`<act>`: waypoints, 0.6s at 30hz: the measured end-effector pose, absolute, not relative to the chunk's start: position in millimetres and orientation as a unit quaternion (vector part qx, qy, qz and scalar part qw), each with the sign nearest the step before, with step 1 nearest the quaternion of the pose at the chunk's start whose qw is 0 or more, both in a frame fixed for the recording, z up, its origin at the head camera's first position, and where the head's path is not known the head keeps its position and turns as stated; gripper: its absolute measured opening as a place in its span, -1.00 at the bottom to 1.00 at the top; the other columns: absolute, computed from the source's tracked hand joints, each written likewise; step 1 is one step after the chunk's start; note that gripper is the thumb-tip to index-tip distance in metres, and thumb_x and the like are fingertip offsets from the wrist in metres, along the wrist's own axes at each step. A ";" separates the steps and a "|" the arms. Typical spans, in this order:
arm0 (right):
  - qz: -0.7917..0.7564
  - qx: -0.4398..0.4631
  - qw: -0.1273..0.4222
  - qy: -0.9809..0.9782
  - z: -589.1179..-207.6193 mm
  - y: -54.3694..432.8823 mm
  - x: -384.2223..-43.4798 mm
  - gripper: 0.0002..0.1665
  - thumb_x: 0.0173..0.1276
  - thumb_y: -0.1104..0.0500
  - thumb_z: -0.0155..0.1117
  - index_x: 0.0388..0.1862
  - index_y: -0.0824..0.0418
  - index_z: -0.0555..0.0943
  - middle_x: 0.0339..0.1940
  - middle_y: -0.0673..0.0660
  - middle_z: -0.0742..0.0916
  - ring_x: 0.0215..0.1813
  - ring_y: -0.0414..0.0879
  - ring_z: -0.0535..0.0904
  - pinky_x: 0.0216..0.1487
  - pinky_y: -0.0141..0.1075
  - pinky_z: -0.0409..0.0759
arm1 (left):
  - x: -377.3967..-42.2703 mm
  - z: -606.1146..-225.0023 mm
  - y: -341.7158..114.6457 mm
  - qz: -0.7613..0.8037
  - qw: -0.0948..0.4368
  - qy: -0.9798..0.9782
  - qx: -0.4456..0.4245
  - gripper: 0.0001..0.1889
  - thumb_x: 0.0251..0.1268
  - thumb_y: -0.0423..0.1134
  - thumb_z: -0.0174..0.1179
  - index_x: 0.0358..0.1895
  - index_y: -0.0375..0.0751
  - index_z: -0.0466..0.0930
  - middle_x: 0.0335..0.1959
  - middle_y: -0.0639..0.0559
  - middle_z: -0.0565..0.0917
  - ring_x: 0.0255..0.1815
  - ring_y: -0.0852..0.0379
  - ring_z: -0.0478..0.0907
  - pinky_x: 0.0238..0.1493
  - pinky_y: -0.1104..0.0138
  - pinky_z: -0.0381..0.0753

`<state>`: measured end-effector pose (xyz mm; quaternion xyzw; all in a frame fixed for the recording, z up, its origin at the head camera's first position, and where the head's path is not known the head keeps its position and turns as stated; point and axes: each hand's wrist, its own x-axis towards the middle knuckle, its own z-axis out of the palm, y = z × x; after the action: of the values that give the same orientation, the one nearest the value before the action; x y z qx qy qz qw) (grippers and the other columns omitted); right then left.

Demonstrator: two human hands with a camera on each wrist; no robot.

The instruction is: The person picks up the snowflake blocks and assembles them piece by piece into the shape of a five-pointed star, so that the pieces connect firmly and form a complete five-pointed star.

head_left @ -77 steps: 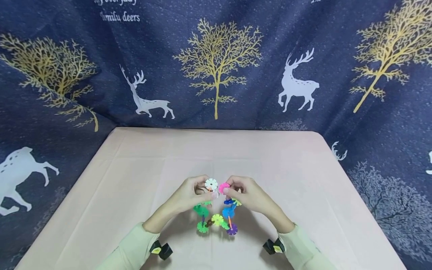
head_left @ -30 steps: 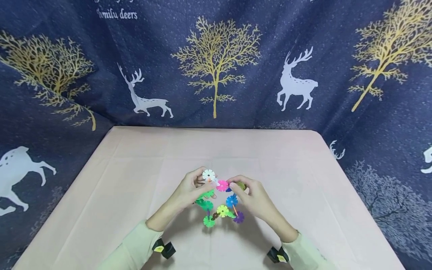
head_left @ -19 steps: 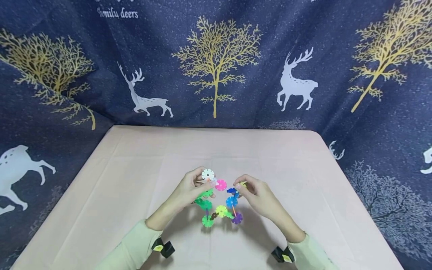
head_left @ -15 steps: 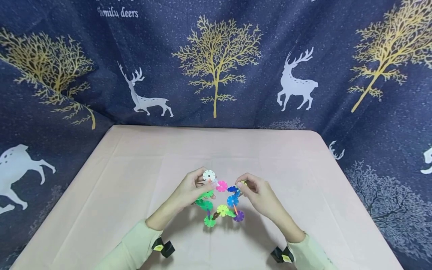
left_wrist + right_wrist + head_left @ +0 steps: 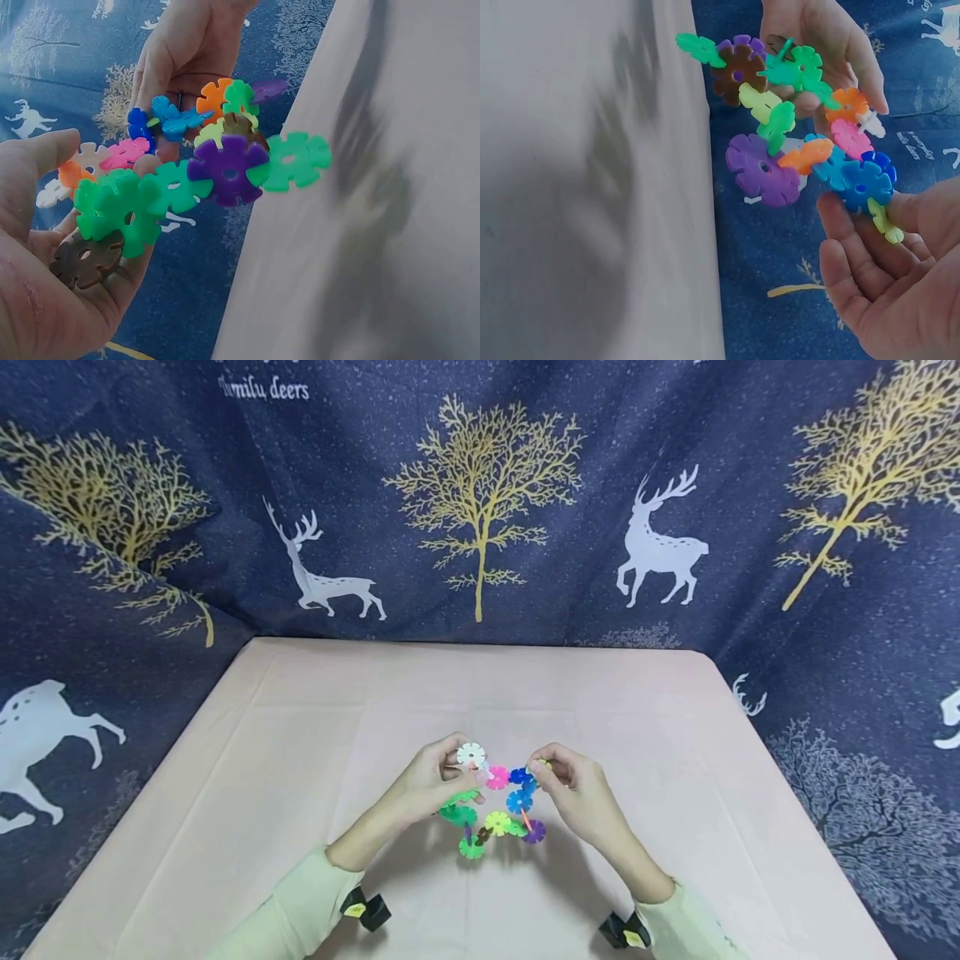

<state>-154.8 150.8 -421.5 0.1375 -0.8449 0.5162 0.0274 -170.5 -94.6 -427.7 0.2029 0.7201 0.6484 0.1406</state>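
Observation:
A loop of colourful snowflake discs hangs above the table between both hands in the head view. My left hand [image 5: 427,783] grips its upper left, where a white disc [image 5: 471,747] stands up beside the thumb. From there a pink disc [image 5: 497,777] reaches to the dark blue disc [image 5: 517,776]. Those two meet or overlap; whether their slots interlock I cannot tell. My right hand [image 5: 577,789] pinches the upper right, by a yellow-green disc [image 5: 883,221] next to the blue discs [image 5: 859,191]. Green [image 5: 459,815], yellow [image 5: 497,823] and purple discs [image 5: 533,832] hang lower.
A pale pink cloth covers the table [image 5: 360,693]. Behind and beside it hangs a dark blue curtain [image 5: 525,602] printed with deer and trees. Black wrist cameras [image 5: 366,910] sit at both cuffs.
My right hand has let go of the pink disc and now pinches the yellow-green disc by the blue ones. The gap between pink and dark blue discs has narrowed. The loop's lower part has risen.

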 end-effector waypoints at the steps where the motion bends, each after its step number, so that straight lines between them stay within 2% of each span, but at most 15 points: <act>1: 0.515 0.140 0.030 -0.845 -421.6 150.7 -154.6 -0.89 0.49 0.18 0.23 -0.17 0.17 0.67 -0.36 0.02 0.80 -0.28 -0.12 0.74 -0.12 -0.22 0.65 | -170.6 -427.4 -93.8 0.640 0.139 0.728 0.206 -0.65 0.32 -0.32 0.32 0.07 -0.30 0.43 -0.39 0.03 0.61 -0.38 0.01 0.71 -0.27 0.24 0.69; 4: 0.514 0.146 0.043 -0.844 -421.9 150.9 -154.4 -0.90 0.49 0.19 0.24 -0.18 0.18 0.67 -0.41 0.00 0.80 -0.30 -0.10 0.73 -0.16 -0.24 0.62 | -171.1 -426.7 -91.2 0.593 0.115 0.766 0.220 -0.60 0.24 -0.29 0.40 0.07 -0.22 0.46 -0.41 0.05 0.61 -0.47 0.13 0.58 -0.42 0.37 0.57; 7: 0.513 0.147 0.059 -0.844 -421.4 150.5 -153.9 -0.91 0.48 0.19 0.25 -0.20 0.17 0.68 -0.43 -0.03 0.79 -0.29 -0.11 0.73 -0.19 -0.25 0.60 | -170.9 -425.3 -88.1 0.551 0.084 0.798 0.228 -0.62 0.19 -0.26 0.44 0.01 -0.15 0.49 -0.41 0.07 0.60 -0.49 0.19 0.50 -0.47 0.42 0.50; 11: 0.523 0.133 0.073 -0.839 -419.8 147.5 -152.8 -0.92 0.47 0.19 0.27 -0.22 0.15 0.68 -0.39 -0.03 0.80 -0.23 -0.18 0.74 -0.13 -0.25 0.61 | -169.5 -422.3 -84.0 0.548 0.064 0.804 0.222 -0.67 0.18 -0.31 0.43 -0.06 -0.13 0.50 -0.35 0.03 0.66 -0.39 0.12 0.66 -0.39 0.34 0.66; 18: 0.559 0.104 0.082 -0.819 -415.4 146.5 -150.6 -0.84 0.49 0.12 0.26 -0.22 0.19 0.67 -0.35 0.01 0.81 -0.16 -0.15 0.75 -0.04 -0.27 0.61 | -166.4 -410.0 -72.9 0.577 0.057 0.791 0.195 -0.69 0.13 -0.43 0.41 -0.11 -0.16 0.52 -0.35 0.00 0.68 -0.43 0.13 0.72 -0.38 0.29 0.70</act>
<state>-150.6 146.5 -415.4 0.1045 -0.8186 0.5588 0.0816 -166.4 -72.9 -410.0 0.1947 0.7913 0.5769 0.0567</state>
